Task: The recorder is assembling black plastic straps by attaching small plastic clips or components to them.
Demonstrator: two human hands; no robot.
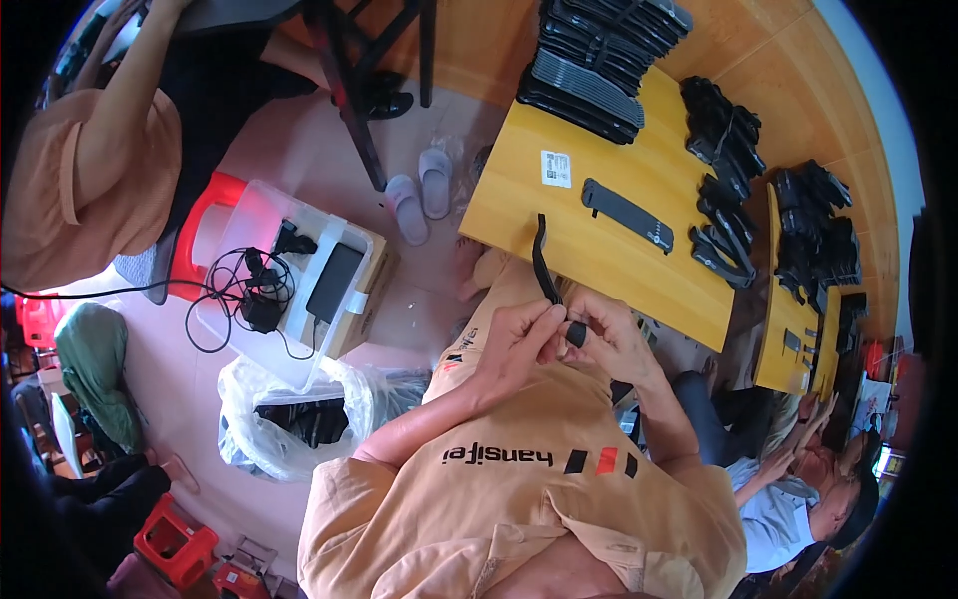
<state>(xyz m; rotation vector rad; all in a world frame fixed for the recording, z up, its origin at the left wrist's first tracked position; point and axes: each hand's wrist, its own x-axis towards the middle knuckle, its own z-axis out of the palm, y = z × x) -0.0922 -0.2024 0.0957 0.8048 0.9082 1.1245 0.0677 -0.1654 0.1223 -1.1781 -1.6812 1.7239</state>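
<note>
Black strap (542,262), pinched between both hands

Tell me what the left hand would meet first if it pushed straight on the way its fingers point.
The left hand points toward the right hand, so it would likely meet the thin black strip pinched between them, then the right hand's fingers; depth is unclear.

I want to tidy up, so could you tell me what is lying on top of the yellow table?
On the yellow table lie one flat black strap piece, a white label, and stacks of black pieces at its far end. Whatever lies beneath the stacks is hidden.
</note>
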